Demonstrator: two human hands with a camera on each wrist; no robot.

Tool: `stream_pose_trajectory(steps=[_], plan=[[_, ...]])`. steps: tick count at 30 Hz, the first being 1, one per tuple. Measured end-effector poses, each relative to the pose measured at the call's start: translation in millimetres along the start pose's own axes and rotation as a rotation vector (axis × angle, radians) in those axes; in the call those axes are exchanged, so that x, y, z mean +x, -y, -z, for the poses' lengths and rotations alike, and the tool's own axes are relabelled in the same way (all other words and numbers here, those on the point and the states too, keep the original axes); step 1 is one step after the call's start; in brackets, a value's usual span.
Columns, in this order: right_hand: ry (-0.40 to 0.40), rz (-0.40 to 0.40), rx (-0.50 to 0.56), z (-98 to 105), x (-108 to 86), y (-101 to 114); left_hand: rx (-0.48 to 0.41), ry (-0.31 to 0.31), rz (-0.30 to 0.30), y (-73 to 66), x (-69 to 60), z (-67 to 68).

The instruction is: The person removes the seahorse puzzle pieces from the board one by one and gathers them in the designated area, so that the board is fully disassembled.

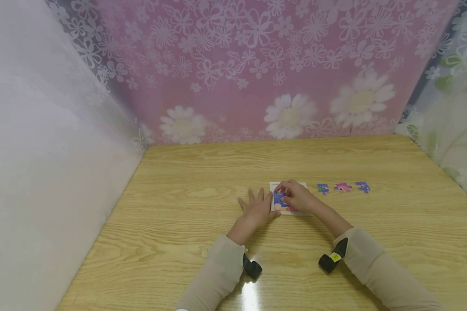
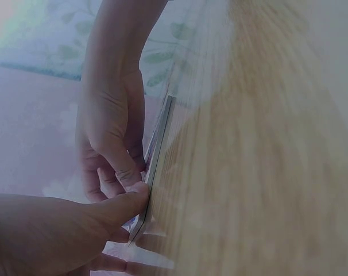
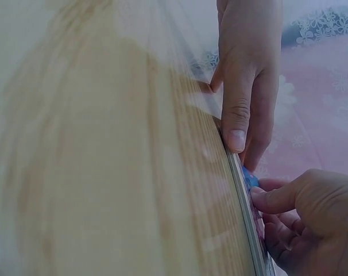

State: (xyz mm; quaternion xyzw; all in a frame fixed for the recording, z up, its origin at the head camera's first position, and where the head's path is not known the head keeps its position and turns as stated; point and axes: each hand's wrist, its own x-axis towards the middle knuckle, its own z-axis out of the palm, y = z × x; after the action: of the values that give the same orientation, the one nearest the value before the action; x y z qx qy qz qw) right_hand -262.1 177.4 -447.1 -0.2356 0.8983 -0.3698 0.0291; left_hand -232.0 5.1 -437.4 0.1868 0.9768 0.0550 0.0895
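a table [image 1: 179,177] with a glossy yellowish wood-grain top fills the lower part of the view. behind its far edge rises a pink backdrop [image 1: 233,93] patterned with pale flowers, three large white daisies [image 1: 289,116] low along it. a whitish wall [image 1: 43,151] stands past the left edge; past the right edge, a pale surface [image 1: 459,129] with green leaves [image 1: 443,82]. a bright glare [image 1: 250,296] lies toward the near edge

Glare on table [image 1: 250,293]; wrist views dim, hazy.
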Motion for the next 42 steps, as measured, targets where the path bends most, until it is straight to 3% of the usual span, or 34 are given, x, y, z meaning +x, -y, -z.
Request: stream_pose_trajectory(steps=[42], plan=[[-0.032, 0.007, 0.010, 5.1, 4.2, 9.1, -0.044, -0.004, 0.009, -0.7, -1.7, 1.6]])
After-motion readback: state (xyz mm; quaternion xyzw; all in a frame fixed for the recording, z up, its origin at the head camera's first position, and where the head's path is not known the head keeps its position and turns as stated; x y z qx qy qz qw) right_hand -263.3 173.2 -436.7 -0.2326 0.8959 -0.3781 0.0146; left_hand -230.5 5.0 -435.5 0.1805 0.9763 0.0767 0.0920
